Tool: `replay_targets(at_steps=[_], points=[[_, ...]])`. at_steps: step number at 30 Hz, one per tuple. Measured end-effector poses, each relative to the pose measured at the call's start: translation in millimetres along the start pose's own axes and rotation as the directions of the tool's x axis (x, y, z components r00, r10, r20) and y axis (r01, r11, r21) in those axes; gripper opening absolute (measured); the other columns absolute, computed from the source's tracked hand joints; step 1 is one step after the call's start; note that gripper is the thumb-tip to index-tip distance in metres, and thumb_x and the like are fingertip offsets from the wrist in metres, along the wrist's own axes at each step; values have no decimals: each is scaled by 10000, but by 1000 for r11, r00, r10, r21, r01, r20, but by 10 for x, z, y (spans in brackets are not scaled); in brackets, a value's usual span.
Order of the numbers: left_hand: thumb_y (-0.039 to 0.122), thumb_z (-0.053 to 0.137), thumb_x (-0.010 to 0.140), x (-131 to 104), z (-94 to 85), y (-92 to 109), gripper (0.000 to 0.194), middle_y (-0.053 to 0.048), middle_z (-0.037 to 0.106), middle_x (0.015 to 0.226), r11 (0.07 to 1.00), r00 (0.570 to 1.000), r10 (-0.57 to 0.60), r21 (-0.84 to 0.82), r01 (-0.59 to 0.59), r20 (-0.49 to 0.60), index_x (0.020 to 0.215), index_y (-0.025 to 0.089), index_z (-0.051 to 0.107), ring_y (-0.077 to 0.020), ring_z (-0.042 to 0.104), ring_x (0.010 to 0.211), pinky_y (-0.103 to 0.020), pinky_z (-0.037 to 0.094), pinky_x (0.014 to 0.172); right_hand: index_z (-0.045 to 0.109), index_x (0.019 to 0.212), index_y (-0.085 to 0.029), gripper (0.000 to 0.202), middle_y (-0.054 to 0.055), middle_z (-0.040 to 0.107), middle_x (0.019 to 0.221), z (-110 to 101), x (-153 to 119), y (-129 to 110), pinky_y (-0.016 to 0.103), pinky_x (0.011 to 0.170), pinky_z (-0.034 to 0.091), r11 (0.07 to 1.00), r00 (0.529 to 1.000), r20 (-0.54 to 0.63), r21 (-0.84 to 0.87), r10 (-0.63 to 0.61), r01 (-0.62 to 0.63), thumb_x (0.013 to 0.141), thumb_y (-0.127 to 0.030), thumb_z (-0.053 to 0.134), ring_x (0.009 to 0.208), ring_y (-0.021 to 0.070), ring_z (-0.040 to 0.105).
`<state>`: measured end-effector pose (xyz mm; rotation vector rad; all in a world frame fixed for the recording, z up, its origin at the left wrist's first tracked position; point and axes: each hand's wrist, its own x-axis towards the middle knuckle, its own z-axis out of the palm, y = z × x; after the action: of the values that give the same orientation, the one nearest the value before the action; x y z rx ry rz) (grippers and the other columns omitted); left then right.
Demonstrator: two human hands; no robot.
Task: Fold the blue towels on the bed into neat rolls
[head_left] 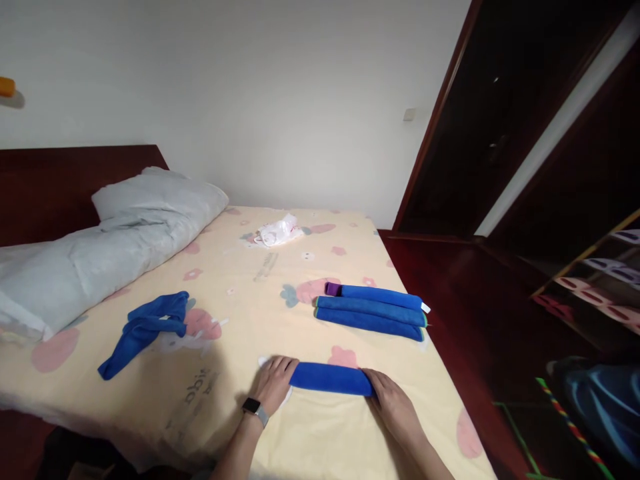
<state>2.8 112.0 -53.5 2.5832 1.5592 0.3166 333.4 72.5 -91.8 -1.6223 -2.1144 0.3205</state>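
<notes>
A blue towel [330, 379], folded into a long narrow strip, lies across the bed near its front edge. Its left end is under my left hand [276, 381], which has a watch [254, 408] at the wrist; the fingers are curled over the cloth. My right hand [393, 400] closes round the right end, thumb side hidden. Just beyond, several similar folded blue towels [370, 312] lie side by side, one with a purple end [333, 289]. To the left, a crumpled blue cloth [147, 327] lies loosely twisted.
A patterned yellow sheet [240, 307] covers the bed. A white plastic bag [280, 231] lies toward the wall. Grey bedding [125, 233] is heaped by the dark headboard [65, 173]. On the right are the dark red floor [425, 267] and a rack of slippers [595, 293].
</notes>
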Motion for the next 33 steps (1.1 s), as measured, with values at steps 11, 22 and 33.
replay_targets(at_steps=[11,22,33], points=[[37,395,940,815,-323,92,497,-84,661,1175,904,947,313,330,-273,-74,1400,209,474,-232,593,1082,-362,428,989,472,1437,-197,539,104,635,1334,-753,213,632,388,970,543,869,924,-131,-410,-358,279,924,-77,361,1162,245,636],[40,363,938,2801,189,661,542,-127,597,1329,935,927,303,255,-245,-220,1464,171,395,-235,522,1259,-391,429,1040,495,1436,-183,515,105,584,1399,-1170,1368,1764,451,1010,505,825,937,-346,-541,-42,-163,951,-131,330,1258,301,550],[323,459,956,2439,317,494,712,-92,188,1652,984,976,176,15,-176,-129,1587,186,161,-289,190,1510,-493,179,1231,166,1590,-208,649,60,137,1659,-916,871,1858,405,1171,349,951,885,-358,21,296,-309,968,-312,321,1476,270,275]])
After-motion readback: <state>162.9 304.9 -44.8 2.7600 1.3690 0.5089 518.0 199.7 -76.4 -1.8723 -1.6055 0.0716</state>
